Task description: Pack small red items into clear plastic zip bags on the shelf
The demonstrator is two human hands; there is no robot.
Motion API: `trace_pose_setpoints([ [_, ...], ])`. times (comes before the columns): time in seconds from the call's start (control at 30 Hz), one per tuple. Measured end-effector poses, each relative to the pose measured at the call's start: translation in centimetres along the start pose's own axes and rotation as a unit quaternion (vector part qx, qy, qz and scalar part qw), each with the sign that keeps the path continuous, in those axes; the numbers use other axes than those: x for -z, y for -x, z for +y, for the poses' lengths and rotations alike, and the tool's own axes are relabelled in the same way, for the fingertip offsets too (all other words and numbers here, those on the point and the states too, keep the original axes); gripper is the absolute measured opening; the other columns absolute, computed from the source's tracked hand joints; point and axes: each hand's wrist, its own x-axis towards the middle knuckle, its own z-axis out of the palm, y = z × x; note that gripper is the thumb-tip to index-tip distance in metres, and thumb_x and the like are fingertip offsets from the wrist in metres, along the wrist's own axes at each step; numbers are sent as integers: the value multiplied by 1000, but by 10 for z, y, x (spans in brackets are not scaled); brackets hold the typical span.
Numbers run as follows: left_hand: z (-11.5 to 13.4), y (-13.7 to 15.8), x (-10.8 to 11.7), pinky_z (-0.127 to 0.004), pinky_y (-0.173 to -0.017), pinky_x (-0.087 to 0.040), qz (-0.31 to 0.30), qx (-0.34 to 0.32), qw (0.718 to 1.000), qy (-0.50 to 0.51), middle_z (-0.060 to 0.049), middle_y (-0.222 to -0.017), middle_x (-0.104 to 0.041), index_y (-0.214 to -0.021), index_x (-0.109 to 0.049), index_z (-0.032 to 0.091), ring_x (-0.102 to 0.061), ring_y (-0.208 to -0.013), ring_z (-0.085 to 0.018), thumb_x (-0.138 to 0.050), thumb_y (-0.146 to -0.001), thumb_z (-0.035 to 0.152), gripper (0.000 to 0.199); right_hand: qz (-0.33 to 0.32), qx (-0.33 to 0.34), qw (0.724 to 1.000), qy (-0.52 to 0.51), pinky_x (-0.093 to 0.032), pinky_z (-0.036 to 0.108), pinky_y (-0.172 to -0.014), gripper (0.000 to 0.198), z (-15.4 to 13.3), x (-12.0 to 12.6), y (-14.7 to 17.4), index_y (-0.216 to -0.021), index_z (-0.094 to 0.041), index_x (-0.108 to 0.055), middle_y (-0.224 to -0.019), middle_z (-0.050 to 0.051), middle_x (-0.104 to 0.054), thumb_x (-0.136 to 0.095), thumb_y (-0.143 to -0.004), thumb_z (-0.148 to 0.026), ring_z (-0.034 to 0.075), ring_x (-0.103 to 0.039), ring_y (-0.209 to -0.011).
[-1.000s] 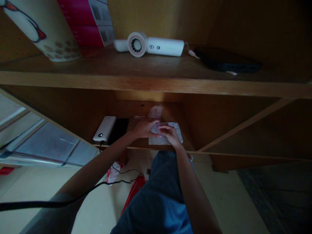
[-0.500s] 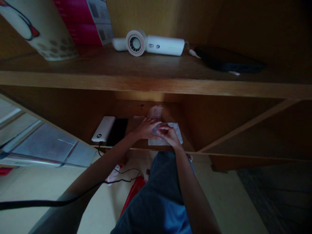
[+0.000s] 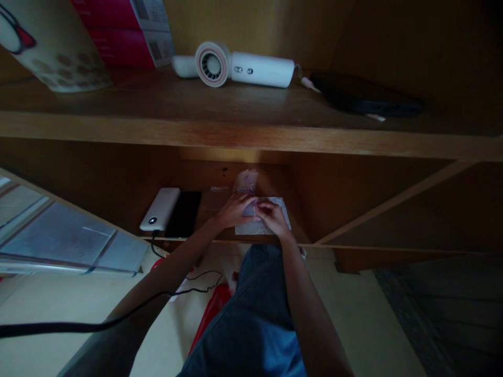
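A pale, thin sheet (image 3: pixel 245 229) lies on the lower shelf of the cabinet, near its front edge. My left hand (image 3: pixel 237 209) rests on its left part with the fingers stretched out. Over the sheet's middle, my right hand (image 3: pixel 274 217) is closed in a pinch, its fingertips close to those of the left. Whatever is between the pinched fingers is too small to make out. Just behind my left hand lies a crumpled, clear plastic wrapper (image 3: pixel 245 181) with faint pinkish marks.
Left of my hands lie a white power bank (image 3: pixel 160 208) with a cable plugged in and a dark phone-like slab (image 3: pixel 183 213). The upper shelf holds a white handheld fan (image 3: pixel 261 69), a patterned cup (image 3: pixel 74 63), pink boxes (image 3: pixel 121 44) and a black flat object (image 3: pixel 365 94).
My head view has shifted slightly, so the shelf items sit a little further left. Both hands stay at the sheet, with the right fingers still pinched.
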Motion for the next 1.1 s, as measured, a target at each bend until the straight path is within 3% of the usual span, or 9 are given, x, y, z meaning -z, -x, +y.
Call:
trace_pose_setpoints([
  [0.13, -2, 0, -7, -41, -92, -40, 27, 34, 999, 15, -8, -110, -61, -116, -51, 21, -53, -106, -24, -60, -72, 55, 57, 82, -3, 996, 17, -46, 31, -73, 17, 2, 12, -2, -76, -20, -66, -79, 4, -67, -59, -73, -35, 18, -61, -75],
  [0.23, -1, 0, -10, -41, -92, -41, 27, 42, 998, 28, -8, -111, -60, -116, -51, 20, -54, -107, -24, -62, -70, 54, 59, 182, -43, 979, 75, -46, 30, -67, 21, 10, 24, -1, -87, -18, -66, -79, 5, -68, -54, -74, -31, 18, -61, -71],
  [0.3, -1, 0, -11, -41, -92, -41, 30, 50, 998, 36, -9, -112, -59, -117, -50, 20, -53, -107, -25, -64, -68, 55, 62, 205, -70, 968, 124, -45, 29, -65, 22, 14, 30, 0, -88, -18, -67, -80, 6, -68, -52, -73, -26, 19, -61, -69],
  [0.4, -2, 1, -12, -39, -92, -42, 41, 63, 996, 52, -8, -113, -58, -116, -50, 20, -53, -107, -24, -65, -66, 56, 64, 198, -88, 954, 207, -44, 30, -66, 20, 15, 32, 2, -84, -20, -68, -80, 6, -69, -51, -74, -24, 19, -61, -70],
  [0.57, -2, 3, -12, -40, -92, -40, 45, 66, 995, 54, -8, -112, -58, -117, -49, 21, -53, -106, -24, -64, -66, 58, 65, 201, -49, 925, 319, -39, 36, -81, 12, 7, 23, 0, -77, -24, -70, -82, 5, -69, -58, -73, -27, 20, -59, -78],
  [0.83, 1, 3, -10, -42, -92, -39, 19, 64, 997, 24, -8, -113, -57, -117, -49, 21, -52, -106, -25, -58, -68, 63, 66, 167, -78, 921, 343, -32, 43, -87, 15, 5, 19, -4, -77, -24, -70, -86, 7, -67, -57, -76, -31, 22, -56, -84],
  [1.1, -1, 3, -12, -40, -93, -38, 23, 57, 998, 19, -8, -113, -57, -117, -50, 21, -52, -106, -25, -57, -69, 64, 65, 156, -80, 926, 334, -35, 41, -86, 13, 0, 19, -3, -77, -24, -70, -88, 6, -68, -58, -75, -29, 22, -58, -86],
])
